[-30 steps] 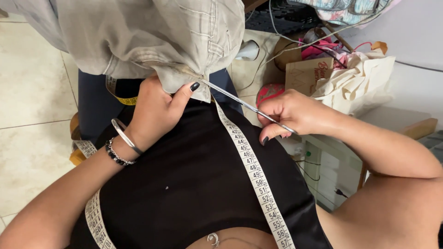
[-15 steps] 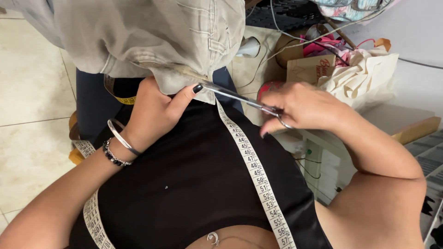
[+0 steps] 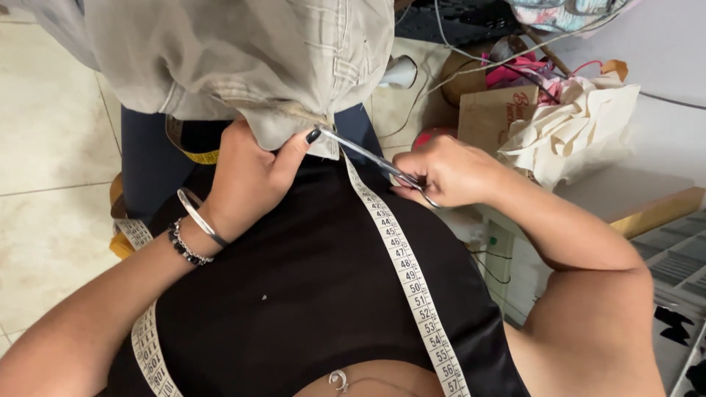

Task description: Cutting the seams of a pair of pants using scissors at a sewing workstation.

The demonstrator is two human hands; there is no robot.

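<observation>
tiled floor [image 3: 44, 95], cluttered corner behind. left hand [image 3: 250, 180] pinches the beige garment [image 3: 243, 59] at its seam; right hand [image 3: 448, 173] grips scissors [image 3: 360, 151], tips at that seam. fabric's soft and light, so hold near the cut.

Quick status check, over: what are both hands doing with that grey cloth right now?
Left hand pinching grey cloth at its hem. Right hand holding small scissors, tips at the hem. Tape measure draped round the neck, close under the blades.

Pale glossy floor tiles [image 3: 51, 147] fill the left side under even light. At right, a wooden-edged tabletop [image 3: 654, 209] holds a cream cloth bag [image 3: 573, 125], cardboard box [image 3: 496, 114] and cables [image 3: 471, 51].
</observation>
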